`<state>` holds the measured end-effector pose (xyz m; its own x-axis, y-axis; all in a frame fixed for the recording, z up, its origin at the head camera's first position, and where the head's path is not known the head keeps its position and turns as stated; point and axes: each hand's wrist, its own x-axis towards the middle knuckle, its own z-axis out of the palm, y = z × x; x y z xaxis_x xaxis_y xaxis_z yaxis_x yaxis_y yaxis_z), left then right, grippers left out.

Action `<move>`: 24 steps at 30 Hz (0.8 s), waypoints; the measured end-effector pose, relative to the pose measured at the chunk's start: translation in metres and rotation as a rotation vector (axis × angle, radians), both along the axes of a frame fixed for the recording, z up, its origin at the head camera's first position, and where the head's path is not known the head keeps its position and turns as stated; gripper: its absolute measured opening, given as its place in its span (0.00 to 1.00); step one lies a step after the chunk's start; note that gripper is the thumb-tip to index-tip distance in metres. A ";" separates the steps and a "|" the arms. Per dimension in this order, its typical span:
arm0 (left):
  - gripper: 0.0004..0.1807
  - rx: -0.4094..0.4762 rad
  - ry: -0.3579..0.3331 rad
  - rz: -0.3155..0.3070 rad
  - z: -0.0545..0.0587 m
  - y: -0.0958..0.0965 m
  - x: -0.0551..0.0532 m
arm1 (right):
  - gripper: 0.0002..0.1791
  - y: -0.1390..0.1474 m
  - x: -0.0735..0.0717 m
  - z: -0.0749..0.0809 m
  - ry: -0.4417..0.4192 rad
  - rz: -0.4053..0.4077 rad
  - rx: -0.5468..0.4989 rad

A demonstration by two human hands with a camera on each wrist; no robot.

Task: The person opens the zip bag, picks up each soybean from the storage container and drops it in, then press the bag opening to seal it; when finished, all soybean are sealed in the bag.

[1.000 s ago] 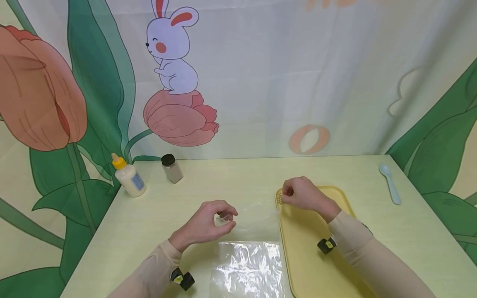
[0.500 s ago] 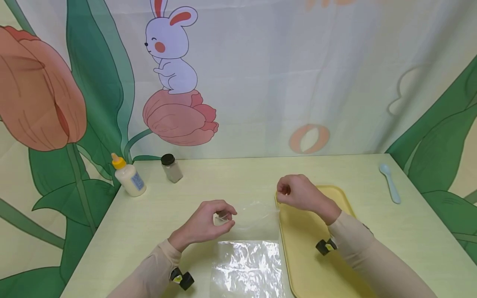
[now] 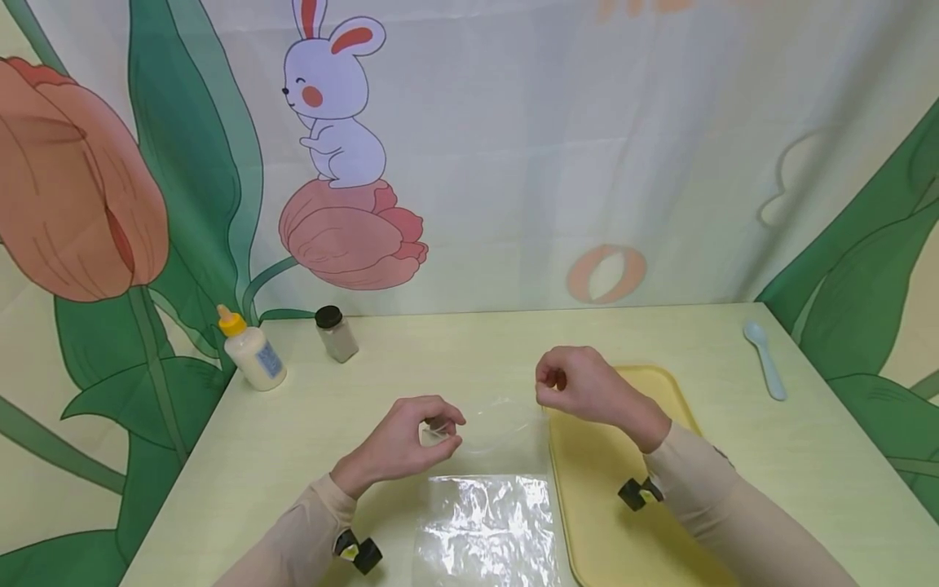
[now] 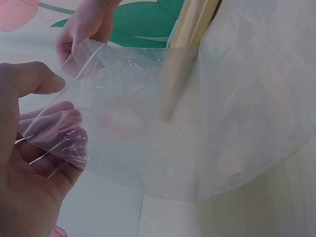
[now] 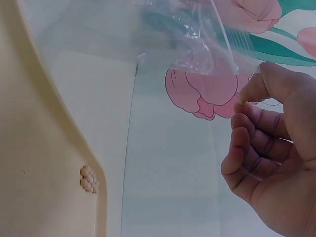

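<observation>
Backdrop point(image 3: 484, 155), one: pale cloth filling the back of my head view, printed with a rabbit point(image 3: 337, 155), tulips point(image 3: 77, 183) and green leaves point(image 3: 191, 139).

Table point(image 3: 440, 359), one: pale top, far edge along the foot of the cloth.

Tray point(image 3: 623, 546), one: yellow, low-rimmed, round-cornered, on the right half of the table; from where I watch, partly under the right arm.

Bag point(image 3: 491, 522), one: clear plastic, ridged strip along its mouth. I find it just left of the tray, glossy lower part nearest my head camera, mouth end at the left hand point(image 3: 399, 436).

Sleeves point(image 3: 722, 489), two: beige, long.

Left hand: thumb and fingers bent in a C, wide gap between the tips, curled round the bag's mouth; on my left wrist view fingertips show through the film.

Right hand point(image 3: 579, 387): raised by the tray's far left corner, thumb and forefinger pinched together, other fingers bent. The bag's corner is near the thumb; whether they touch I cannot tell.

Bottle point(image 3: 253, 355), one: white, yellow nozzle cap, blue label, upright, far left.

Spoon point(image 3: 765, 359), one: pale blue, lying far right.

Jar point(image 3: 337, 336), one: black lid, upright, near the bottle on its right.

Wrist cameras point(image 3: 358, 551), two: black.

Beads point(image 5: 88, 179), one cluster: beige, round, in the tray's corner on my right wrist view.

Single bead point(image 5: 240, 104): pale, barely showing, gripped between right thumb and forefinger.
</observation>
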<state>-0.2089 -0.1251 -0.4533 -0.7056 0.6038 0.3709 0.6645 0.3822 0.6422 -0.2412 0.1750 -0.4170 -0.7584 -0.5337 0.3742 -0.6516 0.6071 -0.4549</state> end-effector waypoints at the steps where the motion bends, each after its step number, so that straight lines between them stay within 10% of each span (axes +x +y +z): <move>1: 0.08 0.000 0.000 0.000 0.000 0.000 0.000 | 0.06 -0.001 0.001 0.000 0.006 0.005 -0.004; 24: 0.08 0.004 -0.003 -0.001 -0.002 0.000 0.000 | 0.06 -0.015 0.016 0.007 0.017 0.092 -0.042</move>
